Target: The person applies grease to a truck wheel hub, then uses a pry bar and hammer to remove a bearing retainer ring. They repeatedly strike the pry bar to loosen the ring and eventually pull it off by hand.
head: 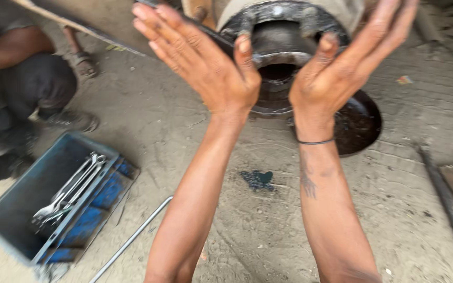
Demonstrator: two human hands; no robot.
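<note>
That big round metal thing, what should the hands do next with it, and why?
Probably close in and take hold of the round metal hub from both sides. The left hand and right hand are raised open on either side of it, thumbs nearly at its dark central hole, but the fingers are still spread, gripping nothing. A dark pan sits beneath.

Wheel hub [276, 50] partly hidden behind both raised hands; top cut off. Crouching person [11, 89] far left cropped.
</note>
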